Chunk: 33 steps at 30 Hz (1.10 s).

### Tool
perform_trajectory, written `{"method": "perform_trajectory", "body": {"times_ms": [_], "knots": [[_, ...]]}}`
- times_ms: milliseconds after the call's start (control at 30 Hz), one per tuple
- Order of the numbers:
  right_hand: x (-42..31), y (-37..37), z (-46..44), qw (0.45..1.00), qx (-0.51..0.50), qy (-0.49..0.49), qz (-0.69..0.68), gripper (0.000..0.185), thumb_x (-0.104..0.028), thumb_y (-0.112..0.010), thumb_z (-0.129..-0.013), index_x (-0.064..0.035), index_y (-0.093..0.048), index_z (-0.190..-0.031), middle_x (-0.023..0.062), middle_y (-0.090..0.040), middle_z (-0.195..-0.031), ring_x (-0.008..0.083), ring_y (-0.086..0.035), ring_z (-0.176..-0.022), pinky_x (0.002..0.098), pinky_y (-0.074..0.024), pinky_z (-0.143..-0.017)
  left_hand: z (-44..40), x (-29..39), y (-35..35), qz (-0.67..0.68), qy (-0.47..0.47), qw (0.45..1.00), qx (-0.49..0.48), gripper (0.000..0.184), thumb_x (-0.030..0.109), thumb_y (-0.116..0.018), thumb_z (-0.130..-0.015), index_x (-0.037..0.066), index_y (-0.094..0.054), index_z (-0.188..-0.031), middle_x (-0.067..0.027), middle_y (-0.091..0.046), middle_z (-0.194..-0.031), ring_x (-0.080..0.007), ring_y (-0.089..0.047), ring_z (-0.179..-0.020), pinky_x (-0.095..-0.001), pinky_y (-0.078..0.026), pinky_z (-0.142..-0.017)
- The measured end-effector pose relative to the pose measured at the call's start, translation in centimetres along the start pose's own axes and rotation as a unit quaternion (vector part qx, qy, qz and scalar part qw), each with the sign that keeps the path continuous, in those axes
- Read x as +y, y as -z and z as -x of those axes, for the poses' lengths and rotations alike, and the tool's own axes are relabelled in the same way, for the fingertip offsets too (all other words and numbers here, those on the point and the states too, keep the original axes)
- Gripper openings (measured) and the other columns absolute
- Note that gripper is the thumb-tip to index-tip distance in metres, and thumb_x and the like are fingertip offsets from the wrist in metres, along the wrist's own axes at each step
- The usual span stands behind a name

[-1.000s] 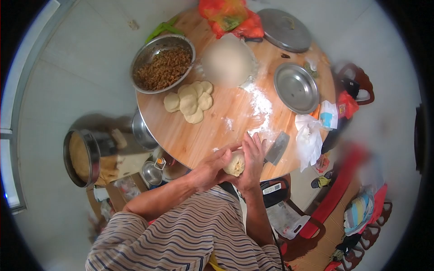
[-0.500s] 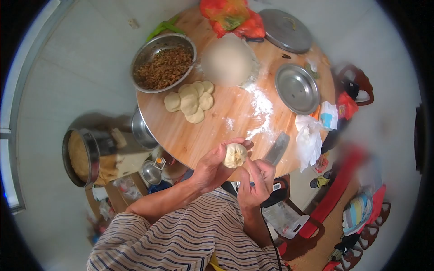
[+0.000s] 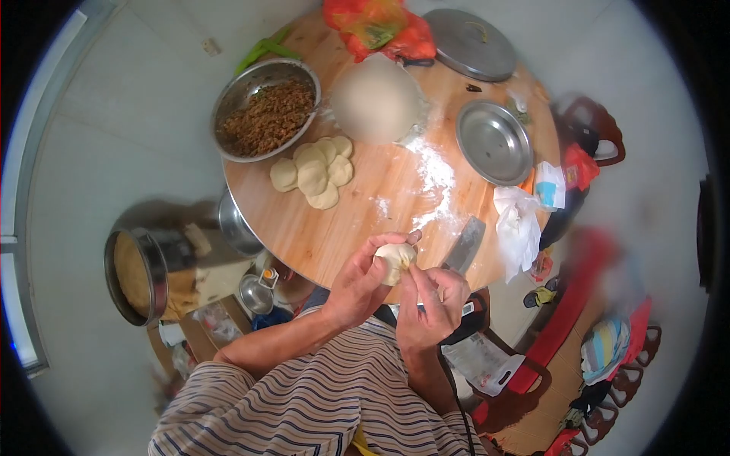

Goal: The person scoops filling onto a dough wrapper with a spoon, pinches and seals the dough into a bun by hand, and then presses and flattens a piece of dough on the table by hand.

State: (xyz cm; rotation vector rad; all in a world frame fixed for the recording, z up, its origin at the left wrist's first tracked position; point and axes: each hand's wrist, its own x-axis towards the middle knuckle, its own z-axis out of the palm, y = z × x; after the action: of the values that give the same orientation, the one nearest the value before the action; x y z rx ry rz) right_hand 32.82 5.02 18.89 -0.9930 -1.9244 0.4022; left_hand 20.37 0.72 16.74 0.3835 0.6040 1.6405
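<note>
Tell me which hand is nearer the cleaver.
Right. The right hand is just on the person's side of the cleaver; the left hand, cupping the bun, is farther off to its left.

Lighting is bright and diffuse; the window (image 3: pixel 21 304) at left is washed out, with bluish glare. The basin (image 3: pixel 494 140) carries soft reflections. Wide-angle distortion curves the margins; corners fall to black. The pale mass (image 3: pixel 376 100) is heavily blurred; the hands (image 3: pixel 356 283) read fairly sharp.
</note>
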Motion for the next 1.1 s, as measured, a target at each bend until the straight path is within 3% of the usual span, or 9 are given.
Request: {"method": "perform_trajectory", "body": {"times_ms": [233,367,467,533,633,733,867,1100], "knots": [[-0.3,-0.1,-0.9,0.999,0.019,0.019,0.036,0.026,-0.012,-0.085,-0.084,-0.0105,-0.079,-0.109,0.0008,-0.063,-0.094,0.0249,-0.061,-0.087,0.0459,-0.0491,-0.084,-0.6,-0.3,-0.2,-0.056,-0.045,0.997,-0.011,0.048,0.039,-0.057,-0.107,0.007,-0.05,-0.142,-0.0177,-0.048,-0.154,-0.0282,-0.04,-0.149,-0.0454,-0.033,-0.124],[-0.2,0.1,-1.4,0.997,0.024,0.047,0.055,0.026,-0.011,-0.085,-0.084,-0.0103,-0.078,-0.109,0.0009,-0.064,-0.095,0.0245,-0.061,-0.087,0.0453,-0.0488,-0.083,-0.9,0.0,-0.8,-0.05,-0.024,0.998,-0.012,0.049,0.039,-0.056,-0.107,0.006,-0.048,-0.143,-0.0179,-0.049,-0.153,-0.0293,-0.041,-0.149,-0.0453,-0.034,-0.123],[0.2,0.7,-2.0,0.999,-0.008,0.043,0.023,0.026,-0.008,-0.084,-0.083,-0.0092,-0.077,-0.109,0.0021,-0.065,-0.096,0.0255,-0.062,-0.088,0.0441,-0.049,-0.082,-1.0,0.3,-1.0,-0.053,0.01,0.998,-0.016,0.052,0.044,-0.052,-0.108,0.007,-0.047,-0.144,-0.0174,-0.05,-0.152,-0.0293,-0.045,-0.146,-0.0461,-0.038,-0.121],[0.7,1.5,-2.4,0.999,-0.036,0.038,-0.011,0.027,-0.006,-0.083,-0.083,-0.0083,-0.077,-0.109,0.0032,-0.065,-0.096,0.0263,-0.062,-0.089,0.0432,-0.0492,-0.082,-1.3,0.8,-1.0,0.005,0.078,0.997,0.003,0.059,0.053,-0.044,-0.107,0.009,-0.046,-0.146,-0.0167,-0.052,-0.149,-0.0289,-0.054,-0.137,-0.0465,-0.049,-0.113],[1.5,3.2,-3.1,0.99,-0.073,-0.061,-0.104,0.031,0.005,-0.079,-0.078,-0.0069,-0.078,-0.107,0.0065,-0.066,-0.098,0.0284,-0.064,-0.091,0.04,-0.0502,-0.08,-1.8,1.6,-0.7,-0.012,0.12,0.993,0.014,0.065,0.06,-0.038,-0.106,0.01,-0.047,-0.146,-0.016,-0.055,-0.146,-0.0272,-0.063,-0.127,-0.0455,-0.058,-0.103],[2.3,3.7,-3.8,0.988,-0.107,-0.051,-0.102,0.031,0.002,-0.082,-0.075,-0.0083,-0.079,-0.105,0.0048,-0.066,-0.097,0.0268,-0.064,-0.09,0.0401,-0.0501,-0.08,-1.9,2.0,0.2,-0.057,0.134,0.989,-0.025,0.069,0.063,-0.035,-0.105,0.009,-0.048,-0.145,-0.0166,-0.058,-0.14,-0.0264,-0.067,-0.121,-0.045,-0.062,-0.097],[1.7,4.0,-4.9,0.988,-0.131,0.017,-0.08,0.028,-0.002,-0.085,-0.074,-0.0087,-0.079,-0.101,0.0027,-0.066,-0.095,0.0255,-0.064,-0.089,0.0409,-0.0496,-0.081,-1.8,1.6,-0.3,-0.101,0.105,0.989,-0.02,0.07,0.062,-0.033,-0.106,0.005,-0.05,-0.143,-0.0157,-0.061,-0.135,-0.0239,-0.067,-0.119,-0.0417,-0.061,-0.098],[1.2,4.6,-5.2,0.984,-0.163,0.067,0.0,0.021,-0.009,-0.086,-0.076,-0.0093,-0.076,-0.094,0.001,-0.064,-0.095,0.0259,-0.064,-0.089,0.0436,-0.0491,-0.084,-2.0,1.3,-0.2,-0.325,-0.009,0.945,-0.026,0.065,0.052,-0.031,-0.112,-0.001,-0.059,-0.135,-0.0137,-0.068,-0.124,-0.0182,-0.066,-0.114,-0.0318,-0.055,-0.097]]}}
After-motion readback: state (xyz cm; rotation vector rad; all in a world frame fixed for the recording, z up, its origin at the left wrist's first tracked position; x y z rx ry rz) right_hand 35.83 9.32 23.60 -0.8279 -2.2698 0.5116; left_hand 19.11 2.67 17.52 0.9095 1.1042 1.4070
